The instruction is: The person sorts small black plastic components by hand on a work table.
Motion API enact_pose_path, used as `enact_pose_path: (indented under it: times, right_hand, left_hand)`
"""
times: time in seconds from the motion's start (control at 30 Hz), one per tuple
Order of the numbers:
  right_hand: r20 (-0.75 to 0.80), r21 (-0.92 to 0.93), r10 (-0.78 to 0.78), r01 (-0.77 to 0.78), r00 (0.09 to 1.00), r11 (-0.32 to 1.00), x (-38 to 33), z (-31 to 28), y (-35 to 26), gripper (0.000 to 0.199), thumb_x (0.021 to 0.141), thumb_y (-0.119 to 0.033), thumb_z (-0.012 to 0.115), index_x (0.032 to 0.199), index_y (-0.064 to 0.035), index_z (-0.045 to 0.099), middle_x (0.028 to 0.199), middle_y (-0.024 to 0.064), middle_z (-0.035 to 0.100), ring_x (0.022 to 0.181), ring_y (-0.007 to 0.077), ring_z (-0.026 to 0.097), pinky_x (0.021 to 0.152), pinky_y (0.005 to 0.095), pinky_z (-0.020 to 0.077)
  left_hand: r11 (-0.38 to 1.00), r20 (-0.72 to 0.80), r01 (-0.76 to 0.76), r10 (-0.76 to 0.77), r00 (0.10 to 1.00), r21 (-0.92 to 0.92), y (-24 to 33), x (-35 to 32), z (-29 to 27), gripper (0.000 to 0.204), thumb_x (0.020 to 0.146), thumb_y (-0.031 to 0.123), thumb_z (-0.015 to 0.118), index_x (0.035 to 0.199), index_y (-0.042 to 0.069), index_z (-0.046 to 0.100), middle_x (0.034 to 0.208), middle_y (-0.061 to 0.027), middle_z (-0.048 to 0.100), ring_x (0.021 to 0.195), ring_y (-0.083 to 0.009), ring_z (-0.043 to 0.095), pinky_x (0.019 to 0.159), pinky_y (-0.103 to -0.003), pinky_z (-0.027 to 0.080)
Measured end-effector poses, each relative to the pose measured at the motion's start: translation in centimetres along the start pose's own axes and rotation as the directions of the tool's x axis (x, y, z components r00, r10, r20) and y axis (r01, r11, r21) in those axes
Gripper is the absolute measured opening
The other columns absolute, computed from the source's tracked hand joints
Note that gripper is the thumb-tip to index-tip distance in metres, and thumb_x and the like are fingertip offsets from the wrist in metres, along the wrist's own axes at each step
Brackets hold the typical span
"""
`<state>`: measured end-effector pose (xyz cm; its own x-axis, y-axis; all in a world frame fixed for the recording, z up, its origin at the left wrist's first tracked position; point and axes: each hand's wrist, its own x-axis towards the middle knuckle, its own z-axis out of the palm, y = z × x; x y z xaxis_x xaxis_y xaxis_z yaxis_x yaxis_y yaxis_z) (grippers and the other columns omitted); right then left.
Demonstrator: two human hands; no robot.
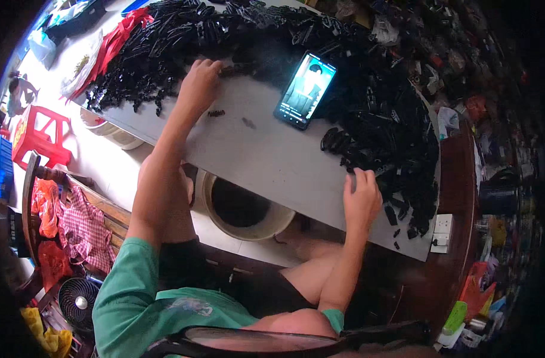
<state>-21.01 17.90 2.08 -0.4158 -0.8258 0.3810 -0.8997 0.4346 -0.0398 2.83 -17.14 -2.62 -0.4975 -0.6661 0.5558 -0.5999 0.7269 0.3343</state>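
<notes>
My left hand (201, 86) reaches far across the grey tabletop (254, 155), its fingers curled down at the near edge of a heap of small black plastic pieces (183, 45). What those fingers hold, if anything, is hidden. Near the front right of the table, my right hand (363, 197) has its thumb and fingers apart beside another spread of black clip-like pieces (380, 134); nothing shows between them. A few dark bits (216, 113) lie loose on the tabletop between the hands. A lit phone (306, 89) leans against the black heap, playing a picture of a person.
Below the table edge stands a round tub (210, 206) with dark contents, by my legs. Red strips (114, 48) lie at the far left of the table. A red stool (43, 134), a wooden bench (114, 224) and a small fan (79, 303) stand left. A socket (442, 232) is at right.
</notes>
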Motion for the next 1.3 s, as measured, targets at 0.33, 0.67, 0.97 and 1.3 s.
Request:
enact_pose_path:
  times: [0.33,0.67,0.97,1.3]
  right_hand:
    - [0.061,-0.198,0.141,-0.126,0.988,0.972,-1.0,0.4,0.0,0.017,0.091,-0.017,0.064,0.105,-0.0068,0.062,0.108,0.0106,0.058,0.098,0.0322,0.064,0.078,0.0437,0.0543]
    - [0.123,-0.251,0.202,-0.167,0.972,0.954,-0.6,1.3,-0.2,0.023,0.093,-0.014,0.062,0.114,-0.0058,0.060,0.117,0.0114,0.056,0.102,0.0328,0.064,0.081,0.0423,0.0550]
    - [0.112,-0.139,0.106,-0.090,0.988,0.986,-0.4,1.4,0.4,0.032,0.093,-0.016,0.062,0.123,-0.0050,0.057,0.121,0.0118,0.057,0.106,0.0325,0.063,0.086,0.0428,0.0538]
    - [0.131,-0.327,0.197,-0.146,0.972,0.934,-2.2,1.6,1.5,0.016,0.092,-0.017,0.064,0.102,-0.0056,0.059,0.108,0.0105,0.058,0.097,0.0319,0.063,0.078,0.0449,0.0549]
  left_hand:
    - [0.957,-0.211,-0.146,0.093,0.973,-0.250,3.7,-0.1,-1.9,0.025,0.086,-0.003,0.057,0.110,0.002,0.060,0.106,-0.0159,0.065,0.102,-0.0371,0.062,0.088,-0.043,0.051]
    - [0.516,-0.130,-0.803,0.811,0.570,-0.298,13.9,-7.0,-2.7,0.012,0.083,0.010,0.061,0.093,0.003,0.059,0.106,-0.0107,0.061,0.108,-0.0271,0.063,0.072,-0.031,0.061]
    - [0.439,0.035,-0.602,0.825,0.564,-0.666,15.4,-8.9,-1.3,0.020,0.079,0.016,0.065,0.091,0.002,0.058,0.098,-0.0119,0.058,0.103,-0.0302,0.059,0.074,-0.039,0.057]
    - [0.791,0.265,-0.265,0.467,0.844,-0.551,16.6,-9.7,-0.5,0.029,0.081,0.013,0.071,0.108,0.005,0.063,0.105,-0.0148,0.061,0.100,-0.0347,0.060,0.081,-0.045,0.053]
